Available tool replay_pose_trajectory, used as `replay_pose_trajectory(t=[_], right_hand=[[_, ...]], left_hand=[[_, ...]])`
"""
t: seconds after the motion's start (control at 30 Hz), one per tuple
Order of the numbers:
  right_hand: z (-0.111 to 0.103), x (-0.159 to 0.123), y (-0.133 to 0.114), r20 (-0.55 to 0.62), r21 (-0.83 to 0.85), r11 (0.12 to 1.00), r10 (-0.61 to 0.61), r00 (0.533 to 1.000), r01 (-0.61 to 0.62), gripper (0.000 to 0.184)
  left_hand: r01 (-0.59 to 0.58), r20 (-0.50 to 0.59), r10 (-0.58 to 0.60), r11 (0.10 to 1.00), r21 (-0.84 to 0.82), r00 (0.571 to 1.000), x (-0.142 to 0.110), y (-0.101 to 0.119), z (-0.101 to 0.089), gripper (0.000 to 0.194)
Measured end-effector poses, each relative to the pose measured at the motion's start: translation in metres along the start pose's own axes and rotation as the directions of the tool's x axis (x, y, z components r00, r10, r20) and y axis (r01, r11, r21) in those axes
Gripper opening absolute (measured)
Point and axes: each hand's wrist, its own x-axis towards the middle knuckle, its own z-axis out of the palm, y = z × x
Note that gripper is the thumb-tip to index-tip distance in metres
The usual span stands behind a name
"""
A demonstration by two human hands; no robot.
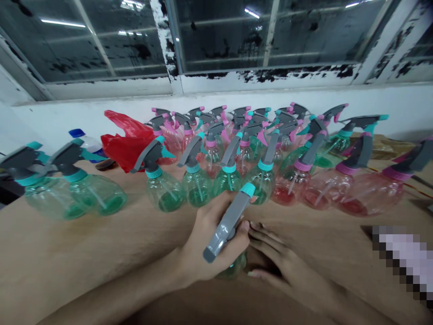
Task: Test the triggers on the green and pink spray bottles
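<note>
My left hand (204, 239) is wrapped round the neck of a spray bottle with a grey trigger head (226, 228) and a turquoise nozzle tip. Most of its green body (233, 268) is hidden behind my fingers. Beside it, my right hand (280, 257) has its fingers stretched out and its thumb apart, with the fingertips close to the bottle and my left hand. Whether they touch the bottle I cannot tell. Just beyond stand green spray bottles with turquoise collars (199, 187) and pink ones with pink collars (291, 189).
Several more spray bottles (237, 122) crowd the back of the wooden table (135, 239). A red plastic bag (126, 140) and a blue-capped bottle (89, 144) sit at the back left. A pixelated area (406, 262) covers something at right. Windows (264, 36) rise behind.
</note>
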Motion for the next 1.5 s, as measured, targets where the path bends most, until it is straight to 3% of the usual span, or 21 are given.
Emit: replay_pose_trajectory(t=[0.4,0.63,0.8,0.97,1.13,1.27,1.5], right_hand=[[-0.0025,0.0001,-0.0024,0.000,-0.012,1.000,-0.007,1.000,0.007,0.059],[-0.0018,-0.0002,-0.0027,-0.030,-0.044,0.999,-0.012,0.999,0.011,0.061],[-0.0045,0.0001,-0.0052,-0.046,-0.055,0.998,-0.020,0.999,0.018,0.061],[-0.0041,0.0001,-0.0050,-0.021,-0.078,0.997,-0.019,1.000,0.017,0.059],[-0.0037,0.0004,-0.0040,-0.018,-0.046,0.999,-0.028,0.999,0.027,0.058],[-0.0032,0.0005,-0.0031,-0.027,-0.041,0.999,-0.016,1.000,0.015,0.060],[-0.0048,0.0004,-0.0049,-0.014,-0.045,0.999,-0.020,1.000,0.020,0.057]], left_hand=[[0.022,-0.007,-0.022,1.000,0.004,1.000,0.0000,0.0038,-0.0010,0.030],[-0.139,-0.014,0.139,0.990,0.034,0.990,0.0049,0.0055,-0.0048,0.025],[-0.089,0.011,0.089,0.995,0.038,0.996,0.0040,0.0058,-0.0057,0.021],[-0.141,0.016,0.141,0.990,0.023,0.990,0.0041,0.0024,-0.0054,0.018],[-0.103,0.039,0.104,0.994,-0.021,0.994,0.0060,0.0024,-0.0072,0.015],[-0.087,0.056,0.087,0.996,-0.007,0.995,0.0075,0.0042,-0.0071,0.023],[0.032,-0.022,-0.033,0.999,-0.015,0.999,-0.0009,-0.0006,0.0019,0.022]])
